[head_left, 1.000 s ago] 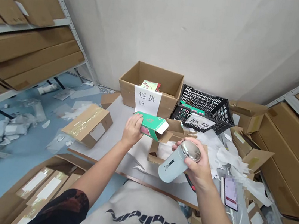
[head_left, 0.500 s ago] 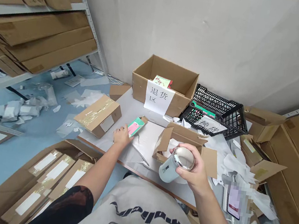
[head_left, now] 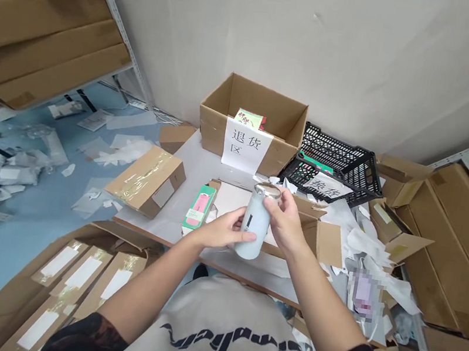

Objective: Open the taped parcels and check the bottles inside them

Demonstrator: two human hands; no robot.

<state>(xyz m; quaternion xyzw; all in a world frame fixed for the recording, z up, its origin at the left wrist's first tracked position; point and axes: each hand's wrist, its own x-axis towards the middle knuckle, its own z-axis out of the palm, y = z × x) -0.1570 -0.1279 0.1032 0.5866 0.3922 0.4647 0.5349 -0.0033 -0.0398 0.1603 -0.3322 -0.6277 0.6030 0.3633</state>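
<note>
Both hands hold a pale blue-grey tumbler (head_left: 253, 223) with a shiny silver lid, upright above the white table (head_left: 198, 177). My left hand (head_left: 222, 231) wraps its lower body. My right hand (head_left: 284, 222) grips it just under the lid. A green and pink carton (head_left: 200, 207) lies flat on the table to the left, apart from both hands. An open small cardboard box (head_left: 315, 230) with white paper sits right behind the tumbler.
A labelled open cardboard box (head_left: 251, 123) and a black plastic crate (head_left: 336, 167) stand at the wall. A taped parcel (head_left: 147, 180) overhangs the table's left edge. A phone (head_left: 362, 292), crumpled paper and flattened boxes lie right. Shelves of cartons flank both sides; a box of parcels (head_left: 67, 274) stands below.
My left hand set the green carton down on the table, let go, then came over to grasp the tumbler. My right hand raised the tumbler and turned it upright.
</note>
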